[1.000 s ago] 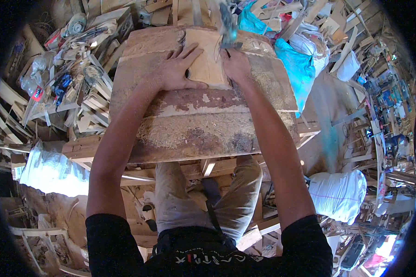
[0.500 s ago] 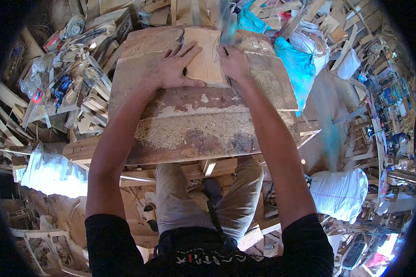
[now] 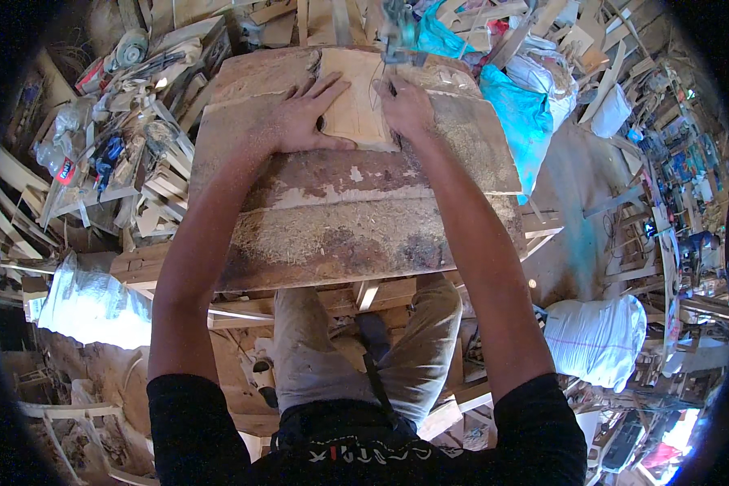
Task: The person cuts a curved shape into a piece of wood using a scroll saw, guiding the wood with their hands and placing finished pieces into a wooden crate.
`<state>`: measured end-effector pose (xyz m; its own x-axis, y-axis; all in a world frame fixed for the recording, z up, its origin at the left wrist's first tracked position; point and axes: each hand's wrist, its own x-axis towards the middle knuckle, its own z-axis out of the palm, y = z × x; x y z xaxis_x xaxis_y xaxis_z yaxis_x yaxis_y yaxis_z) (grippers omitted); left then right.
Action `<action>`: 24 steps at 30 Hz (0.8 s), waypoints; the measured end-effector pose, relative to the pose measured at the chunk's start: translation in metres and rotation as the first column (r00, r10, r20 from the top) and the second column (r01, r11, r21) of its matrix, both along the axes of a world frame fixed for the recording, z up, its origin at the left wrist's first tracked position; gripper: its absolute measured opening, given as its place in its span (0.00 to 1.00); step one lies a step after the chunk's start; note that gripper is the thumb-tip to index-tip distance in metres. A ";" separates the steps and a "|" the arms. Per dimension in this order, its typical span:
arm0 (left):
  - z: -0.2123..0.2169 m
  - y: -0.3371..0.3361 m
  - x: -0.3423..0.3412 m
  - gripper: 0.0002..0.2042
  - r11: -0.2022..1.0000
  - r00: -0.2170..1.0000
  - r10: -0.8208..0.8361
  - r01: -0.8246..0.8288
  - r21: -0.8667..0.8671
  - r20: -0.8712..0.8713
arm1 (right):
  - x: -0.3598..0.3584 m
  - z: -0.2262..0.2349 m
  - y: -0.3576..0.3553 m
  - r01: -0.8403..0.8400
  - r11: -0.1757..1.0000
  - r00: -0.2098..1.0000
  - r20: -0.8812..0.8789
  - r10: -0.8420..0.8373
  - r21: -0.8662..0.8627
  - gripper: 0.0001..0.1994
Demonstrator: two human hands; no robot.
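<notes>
A pale, flat wooden board (image 3: 350, 105) with a curved pencil line on it lies at the far part of a worn wooden worktop (image 3: 332, 239). My left hand (image 3: 306, 117) presses on the board's left side, fingers spread and flat. At its right edge, my right hand (image 3: 407, 109) has its fingers curled and bunched against the wood; their undersides are hidden. Just beyond that hand, at the far edge, a bluish upright machine part (image 3: 398, 40) looks smeared, and its kind cannot be made out.
Sawdust (image 3: 300, 231) covers much of the worktop. Wood offcuts (image 3: 166, 178) and a plastic bottle (image 3: 57, 162) are piled to the left. A turquoise sheet or bag (image 3: 517, 113) hangs by the right edge. White sacks (image 3: 598, 340) stand lower right. A beam (image 3: 142, 263) runs along the near side.
The board and both hands have shifted slightly left and a touch farther away. My left hand stays flat and my right hand stays at the board's right edge.
</notes>
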<state>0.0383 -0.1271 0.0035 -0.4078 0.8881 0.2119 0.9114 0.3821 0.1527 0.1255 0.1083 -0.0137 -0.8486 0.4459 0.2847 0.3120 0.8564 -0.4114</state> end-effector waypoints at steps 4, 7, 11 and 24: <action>-0.001 -0.001 -0.001 0.57 1.000 1.000 0.000 0.000 -0.002 -0.012 | -0.002 -0.003 0.000 -0.020 1.000 0.996 -0.088 0.020 0.005 0.29; 0.002 0.000 -0.001 0.57 1.000 1.000 0.001 -0.001 -0.009 -0.027 | -0.004 -0.004 0.001 -0.004 1.000 0.995 -0.104 0.005 0.007 0.29; 0.004 0.001 -0.002 0.59 1.000 1.000 -0.005 0.005 -0.018 -0.024 | -0.007 -0.007 0.006 -0.007 1.000 0.998 -0.060 0.008 0.004 0.32; 0.002 0.002 -0.011 0.59 1.000 1.000 -0.018 0.018 -0.021 0.008 | -0.012 -0.004 0.003 0.035 0.999 0.999 -0.040 -0.035 0.003 0.30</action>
